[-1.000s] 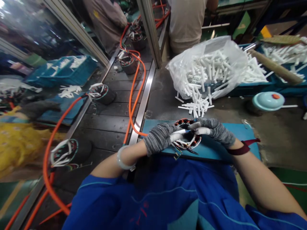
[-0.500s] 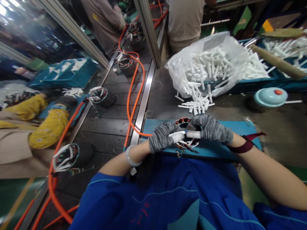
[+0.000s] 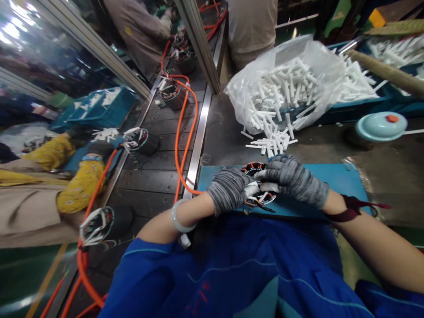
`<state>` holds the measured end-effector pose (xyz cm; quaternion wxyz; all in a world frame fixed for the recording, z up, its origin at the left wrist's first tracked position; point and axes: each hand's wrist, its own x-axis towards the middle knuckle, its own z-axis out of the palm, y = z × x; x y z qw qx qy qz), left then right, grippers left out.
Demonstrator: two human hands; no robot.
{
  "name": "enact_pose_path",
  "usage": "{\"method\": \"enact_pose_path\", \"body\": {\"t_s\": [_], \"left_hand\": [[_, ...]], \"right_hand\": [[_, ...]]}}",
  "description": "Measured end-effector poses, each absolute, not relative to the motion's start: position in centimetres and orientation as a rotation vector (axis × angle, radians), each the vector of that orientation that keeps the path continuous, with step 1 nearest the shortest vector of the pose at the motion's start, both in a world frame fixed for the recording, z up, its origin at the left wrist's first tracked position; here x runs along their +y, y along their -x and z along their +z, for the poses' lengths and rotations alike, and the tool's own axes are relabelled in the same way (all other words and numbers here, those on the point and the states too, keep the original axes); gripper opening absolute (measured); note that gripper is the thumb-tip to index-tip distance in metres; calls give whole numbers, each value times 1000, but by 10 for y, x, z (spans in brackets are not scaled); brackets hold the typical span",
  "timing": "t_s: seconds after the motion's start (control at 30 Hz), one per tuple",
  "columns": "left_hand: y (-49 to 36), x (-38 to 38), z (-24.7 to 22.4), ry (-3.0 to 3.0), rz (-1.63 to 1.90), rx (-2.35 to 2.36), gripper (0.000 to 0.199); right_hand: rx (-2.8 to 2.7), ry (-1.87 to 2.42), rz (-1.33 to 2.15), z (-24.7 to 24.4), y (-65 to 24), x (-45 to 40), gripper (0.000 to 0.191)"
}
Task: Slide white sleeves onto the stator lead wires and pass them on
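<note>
Grey striped knit with pale fingertips wraps the person's left grip point(image 3: 230, 191) and right grip point(image 3: 291, 179), the two drawn close together, thumbs and fingers bunched narrow. I cannot tell from where I stand just what is pinched between them (the knuckles hide most of it). Directly under and between the two grips lies a ring-shaped motor core with orange-and-black windings point(image 3: 253, 167); its far arc shows beyond the fingertips. A loose bunch of dark and white wires point(image 3: 264, 205) pokes out on the near side of the grips, toward the blue work jacket point(image 3: 232, 260).

Beneath it all is a flat blue rectangular board point(image 3: 341, 179), running out past the right grip. Just beyond the fingers, short white tubes point(image 3: 273, 142) lie scattered on the dark desk point(image 3: 217, 128), spilling from a clear crinkled plastic bag point(image 3: 240, 95) farther off. Off to the right and beyond the right grip sits a pale blue container with a domed lid and an orange button point(image 3: 380, 126). A thick orange hose point(image 3: 179, 150) loops beside the left grip, and well to the left of that a co-worker's yellow patterned sleeve point(image 3: 81, 187) reaches toward another blue mat point(image 3: 74, 162).
</note>
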<state>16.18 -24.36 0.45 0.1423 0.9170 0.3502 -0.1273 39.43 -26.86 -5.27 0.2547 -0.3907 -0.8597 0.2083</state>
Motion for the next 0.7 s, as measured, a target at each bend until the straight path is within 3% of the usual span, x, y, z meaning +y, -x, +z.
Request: {"method": "enact_pose_path", "body": {"t_s": [0.27,0.4,0.5,0.7], "left_hand": [[-198,-246,19,-2731,-325,930,41],[-157,-249,24,-2745,-51,785,70],[-116,-252,-8,-2718,24,616,87],[-120,-275,-61,-2846,-3,1073,53]], "right_hand": [[-1888,1183,889,-56,-418,-283,35],[-1769,1363,1050,-56,-417,-306,44],[-1725,1389,1138,-60,-411,-316,50],[-1837,1471,789,-72,-406,-311,41]]}}
